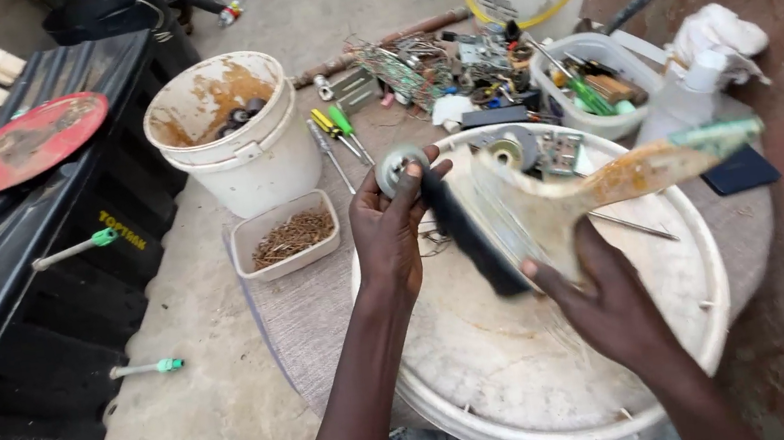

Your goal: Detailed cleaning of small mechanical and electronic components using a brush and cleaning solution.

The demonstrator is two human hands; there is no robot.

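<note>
My left hand grips a small round metal part above the far edge of the white lid. My right hand grips a wide brush, bristles against it. I judge the brushing is half done.

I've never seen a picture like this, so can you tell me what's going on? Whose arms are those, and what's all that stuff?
The camera sits on a person's head and looks down, so those are the person's own arms. The left hand pinches a small round metal part. The right hand holds a wide paintbrush with dark bristles. Below is a big round white lid. Around it lie a white bucket, a small tray of nails, screwdrivers and a red disc.
</note>
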